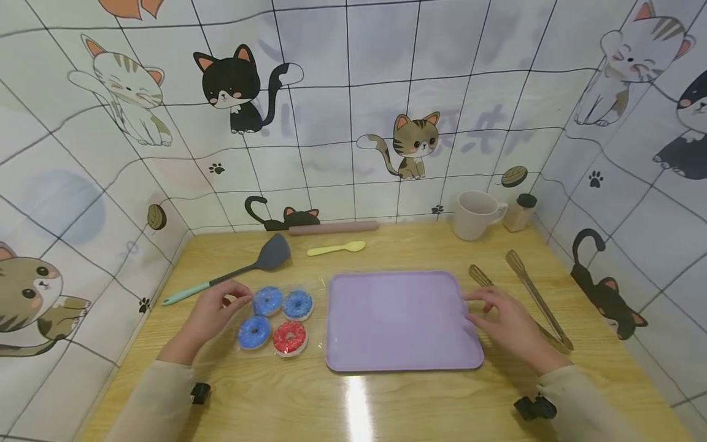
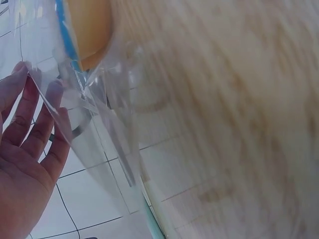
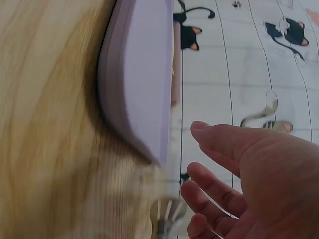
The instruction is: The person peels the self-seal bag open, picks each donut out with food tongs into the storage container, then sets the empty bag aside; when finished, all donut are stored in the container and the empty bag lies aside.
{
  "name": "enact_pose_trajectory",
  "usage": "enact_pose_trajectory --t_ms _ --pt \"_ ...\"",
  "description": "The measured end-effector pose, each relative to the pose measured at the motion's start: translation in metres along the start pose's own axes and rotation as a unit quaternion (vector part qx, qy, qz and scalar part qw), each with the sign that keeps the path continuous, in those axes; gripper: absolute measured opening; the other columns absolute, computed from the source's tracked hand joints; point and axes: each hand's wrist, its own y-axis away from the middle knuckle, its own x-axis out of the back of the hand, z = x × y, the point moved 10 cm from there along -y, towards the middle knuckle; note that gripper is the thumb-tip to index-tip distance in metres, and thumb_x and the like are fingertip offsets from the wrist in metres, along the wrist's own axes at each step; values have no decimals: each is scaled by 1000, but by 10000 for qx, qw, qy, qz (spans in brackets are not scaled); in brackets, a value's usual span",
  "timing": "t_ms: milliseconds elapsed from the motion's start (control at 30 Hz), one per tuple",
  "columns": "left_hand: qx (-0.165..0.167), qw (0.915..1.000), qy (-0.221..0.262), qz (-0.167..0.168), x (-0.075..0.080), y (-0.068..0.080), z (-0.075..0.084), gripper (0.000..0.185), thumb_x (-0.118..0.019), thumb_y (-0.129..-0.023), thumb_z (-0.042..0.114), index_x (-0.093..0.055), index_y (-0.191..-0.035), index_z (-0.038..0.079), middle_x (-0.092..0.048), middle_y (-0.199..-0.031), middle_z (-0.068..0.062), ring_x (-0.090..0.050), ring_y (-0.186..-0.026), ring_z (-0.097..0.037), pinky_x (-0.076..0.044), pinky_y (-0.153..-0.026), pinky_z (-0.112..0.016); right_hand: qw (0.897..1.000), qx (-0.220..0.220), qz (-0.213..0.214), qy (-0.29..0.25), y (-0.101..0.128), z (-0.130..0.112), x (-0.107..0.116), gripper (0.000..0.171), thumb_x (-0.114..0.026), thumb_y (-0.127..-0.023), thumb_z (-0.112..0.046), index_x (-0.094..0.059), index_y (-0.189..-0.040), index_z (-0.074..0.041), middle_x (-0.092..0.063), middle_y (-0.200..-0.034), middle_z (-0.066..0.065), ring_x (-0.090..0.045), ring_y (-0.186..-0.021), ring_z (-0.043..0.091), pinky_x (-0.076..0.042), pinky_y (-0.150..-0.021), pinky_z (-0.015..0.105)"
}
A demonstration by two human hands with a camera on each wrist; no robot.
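Head view: the left hand (image 1: 212, 313) sits left of centre, fingers reaching the upper left edge of a clear plastic pack (image 1: 276, 319) holding three blue doughnuts and one red one (image 1: 289, 337). The pack lies just left of the purple tray (image 1: 400, 319). The film looks thin and slippery, so a pull at one corner could tip the pack and roll the doughnuts onto the wooden table (image 1: 386, 399). The right hand (image 1: 505, 322) hovers at the tray's right edge, fingers loosely spread, holding nothing; a nudge there could shove the tray into the pack. Metal tongs (image 1: 538, 301) lie just beyond it.

Left wrist view: the left hand, at lower left, is open with straight fingers (image 2: 30, 124) against the clear film (image 2: 94, 119); whether the thumb pinches it I cannot tell.

Right wrist view: the right hand (image 3: 249, 184) fills the lower right, relaxed and empty, close to the tray's rim (image 3: 134, 84) but seemingly apart from it.
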Motion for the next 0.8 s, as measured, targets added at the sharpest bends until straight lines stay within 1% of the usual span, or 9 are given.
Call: enact_pose_trajectory --t_ms 133,167,267,300,400,500,600,733,800 --pt "47 10000 -3 14 -2 4 -1 4 -71 -100 18 -74 -101 18 -73 -96 4 -62 -86 -3 -52 -71 -26 9997 -98 112 198 7 19 19 38 -84 -88 -19 -73 -124 -13 -68 -122 11 -64 -96 28 -51 -73 37" --pt "76 10000 5 2 -2 4 -2 4 -71 -100 18 -74 -101 18 -73 -97 4 -62 -86 -2 -52 -72 -26 9997 -94 136 195 9 22 23 39 -84 -88 -20 -73 -124 -12 -68 -123 12 -65 -97 29 -52 -74 39" --pt "112 9999 -7 -10 -3 6 -4 5 -70 -100 20 -75 -102 18 -73 -97 5 -62 -87 -2 -53 -72 -26 9994 22 290 194 12 33 35 40 -86 -86 -19 -72 -123 -10 -67 -123 14 -66 -96 33 -52 -72 38" --pt "116 9999 -17 -28 -3 6 -4 5 -70 -100 20 -74 -102 18 -73 -98 6 -62 -87 -3 -53 -72 -26 9991 87 350 201 13 36 39 42 -86 -85 -19 -72 -123 -9 -67 -122 16 -65 -98 36 -53 -74 42" --pt "90 9999 -22 -41 -2 6 -3 5 -71 -100 20 -74 -102 18 -73 -97 6 -62 -87 -4 -53 -72 -26 9976 234 540 357 16 47 46 48 -89 -81 -17 -71 -124 -7 -64 -123 21 -59 -104 44 -49 -81 53" --pt "63 10000 -23 -22 0 7 -3 4 -71 -100 20 -75 -101 18 -73 -97 6 -63 -87 -7 -52 -71 -26 9965 215 644 497 19 56 51 58 -92 -77 -17 -67 -127 -3 -59 -127 27 -51 -113 53 -39 -90 67" --pt "13 10000 -21 -12 1 6 -2 4 -71 -99 19 -75 -101 18 -73 -97 5 -64 -87 -10 -52 -70 -26 9947 70 666 784 24 67 53 69 -93 -74 -20 -63 -132 1 -55 -131 31 -49 -115 55 -37 -91 70" --pt "-8 10000 -26 -60 -1 3 -3 5 -72 -99 18 -76 -101 17 -74 -97 5 -64 -87 -9 -52 -71 -25 9921 -214 519 1121 31 88 54 79 -91 -78 -31 -56 -140 1 -52 -133 35 -46 -118 57 -32 -95 73" --pt "7 10000 -13 -80 -2 1 -4 5 -72 -98 18 -76 -102 16 -74 -97 4 -63 -87 -7 -53 -71 -25 9917 -327 440 1164 34 98 54 82 -90 -79 -36 -53 -143 0 -52 -133 37 -44 -119 57 -30 -96 74"
